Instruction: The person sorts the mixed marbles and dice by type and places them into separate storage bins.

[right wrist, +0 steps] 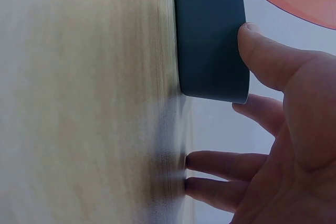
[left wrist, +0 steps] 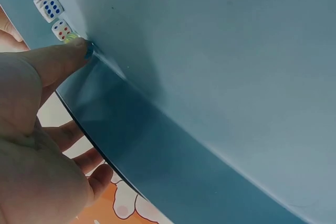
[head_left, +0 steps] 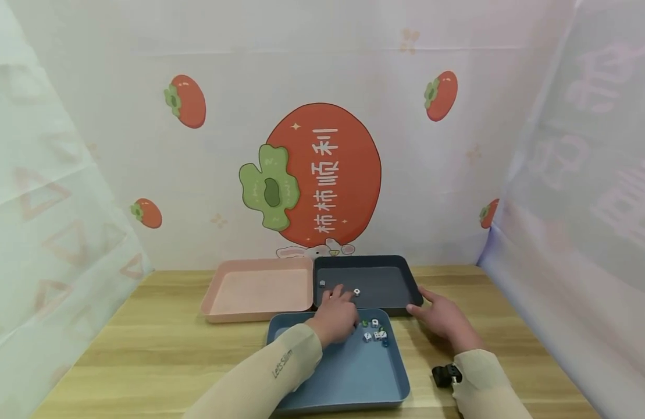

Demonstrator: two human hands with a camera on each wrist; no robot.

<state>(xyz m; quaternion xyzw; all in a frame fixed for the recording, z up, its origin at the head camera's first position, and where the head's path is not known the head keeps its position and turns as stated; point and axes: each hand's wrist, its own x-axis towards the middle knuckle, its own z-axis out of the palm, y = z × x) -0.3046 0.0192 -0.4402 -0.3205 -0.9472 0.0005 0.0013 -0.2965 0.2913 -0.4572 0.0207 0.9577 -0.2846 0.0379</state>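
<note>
My left hand (head_left: pixel 335 317) reaches across the far rim of the blue tray (head_left: pixel 353 378). In the left wrist view its thumb rests inside that tray, against a small blue marble (left wrist: pixel 90 51), while the other fingers hang loosely curled beyond the rim. Its fingertips overlap the dark tray (head_left: pixel 371 279) in the head view, beside a white die (head_left: pixel 356 292); another die (head_left: pixel 322 283) lies further left there. My right hand (head_left: pixel 442 317) touches the dark tray's near right corner. Its thumb is at the rim, its other fingers fairly straight.
Several dice (head_left: pixel 367 336), a green marble (head_left: pixel 365 323) and a blue marble (head_left: pixel 385 343) lie in the blue tray's far right part. A pink tray (head_left: pixel 264 288) adjoins the dark tray's left side. Printed cloth (head_left: pixel 223 163) hangs behind the wooden table (head_left: pixel 160 337).
</note>
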